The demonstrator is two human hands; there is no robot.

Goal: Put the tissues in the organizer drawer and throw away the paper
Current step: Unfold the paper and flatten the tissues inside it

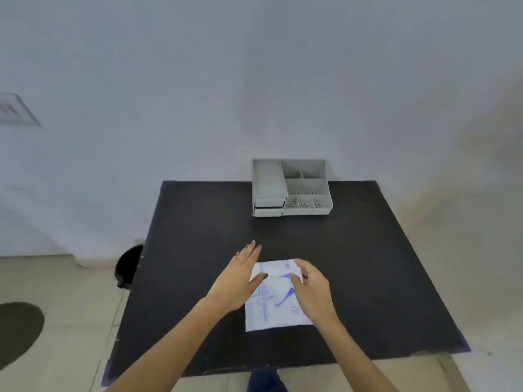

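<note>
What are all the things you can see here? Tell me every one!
table: one, black, in the middle of the room
organizer: one, grey, at the far edge of the table, two small drawers on its left front
tissue pack: one, white with blue print, flat on the near part of the table
black round thing: one, on the floor left of the table, too dark to name
left hand: open, thumb on the pack's left edge
right hand: fingers curled on the pack's top right part
</note>
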